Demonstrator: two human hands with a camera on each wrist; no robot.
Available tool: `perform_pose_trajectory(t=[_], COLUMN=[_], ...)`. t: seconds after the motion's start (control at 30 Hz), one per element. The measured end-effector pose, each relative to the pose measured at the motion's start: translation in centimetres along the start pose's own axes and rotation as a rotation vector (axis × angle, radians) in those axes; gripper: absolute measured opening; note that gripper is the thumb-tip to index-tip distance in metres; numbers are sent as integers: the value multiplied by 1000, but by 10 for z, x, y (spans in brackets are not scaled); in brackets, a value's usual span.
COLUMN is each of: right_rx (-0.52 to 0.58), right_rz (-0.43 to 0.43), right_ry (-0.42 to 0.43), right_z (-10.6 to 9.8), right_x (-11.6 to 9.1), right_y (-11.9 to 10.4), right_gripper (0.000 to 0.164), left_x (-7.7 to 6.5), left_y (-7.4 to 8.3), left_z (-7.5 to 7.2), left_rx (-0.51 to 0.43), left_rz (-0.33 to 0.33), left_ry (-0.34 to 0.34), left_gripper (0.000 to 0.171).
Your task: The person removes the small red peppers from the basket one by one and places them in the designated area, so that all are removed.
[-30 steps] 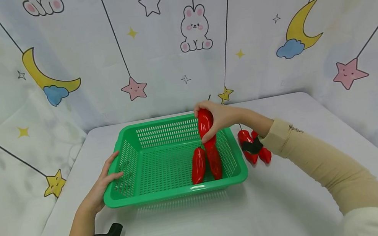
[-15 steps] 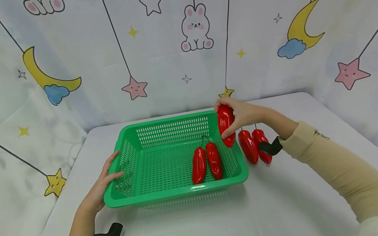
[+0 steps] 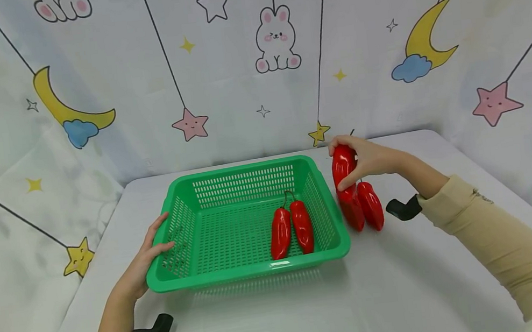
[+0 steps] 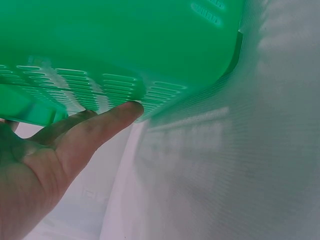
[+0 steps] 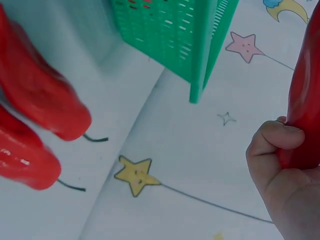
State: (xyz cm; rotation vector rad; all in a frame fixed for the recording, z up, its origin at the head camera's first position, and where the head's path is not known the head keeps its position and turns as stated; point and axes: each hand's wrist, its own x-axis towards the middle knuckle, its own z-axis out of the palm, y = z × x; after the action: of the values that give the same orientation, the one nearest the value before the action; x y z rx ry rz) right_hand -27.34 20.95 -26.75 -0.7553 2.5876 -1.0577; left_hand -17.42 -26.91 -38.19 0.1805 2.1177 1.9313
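Observation:
My right hand (image 3: 367, 158) grips a red chili pepper (image 3: 342, 159) just right of the basket, thumb and fingers wrapped round it. The held pepper overlaps a second red pepper (image 3: 352, 213) lying on the table, and a third pepper (image 3: 370, 206) lies next to that one. In the right wrist view the held pepper (image 5: 306, 100) is upright at the right edge. My left hand (image 3: 141, 263) rests against the left side of the green basket (image 3: 257, 271), fingers extended along its rim. The left wrist view shows one straight finger (image 4: 117, 117) touching the slotted outer wall.
Inside the basket, two red peppers (image 3: 291, 231) lie side by side near the right wall. A white cloth covers the table (image 3: 272, 317). Behind stands a backdrop (image 3: 233, 83) printed with moons, stars and rabbits.
My right hand has carried the pepper from over the basket's right part, across the right rim, to above the table peppers. The left hand and basket have stayed in place.

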Motion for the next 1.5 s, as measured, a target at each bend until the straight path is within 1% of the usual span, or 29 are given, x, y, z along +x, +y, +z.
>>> perform_pose_trajectory(t=[0.17,0.33,0.53,0.7,0.9,1.0,1.17,1.5], right_rx=[37,54,42,58,25,24,40,30], right_rz=[28,25,46,77,119,143,165,197], right_ry=[4,21,38,35,43,44,40,-28], right_z=[-3,-5,-6,-6,-8,-9,-9,-7], right_x=[-11,-18,-27,-36,-48,-53,-56,-50], right_y=[9,18,29,46,69,78,89,109], right_gripper=[70,69,70,69,70,69,69,67], left_x=[0,-1,-1,-2,-2,-3,-2,-2], left_y=[1,2,2,2,2,1,0,0], left_z=[0,0,0,0,0,0,0,1], left_rx=[-4,-3,5,3,-1,1,1,3], left_rz=[1,3,8,6,8,10,5,1], left_ry=[-4,-4,0,3,-1,-2,0,7], left_gripper=[65,65,65,65,65,65,65,65])
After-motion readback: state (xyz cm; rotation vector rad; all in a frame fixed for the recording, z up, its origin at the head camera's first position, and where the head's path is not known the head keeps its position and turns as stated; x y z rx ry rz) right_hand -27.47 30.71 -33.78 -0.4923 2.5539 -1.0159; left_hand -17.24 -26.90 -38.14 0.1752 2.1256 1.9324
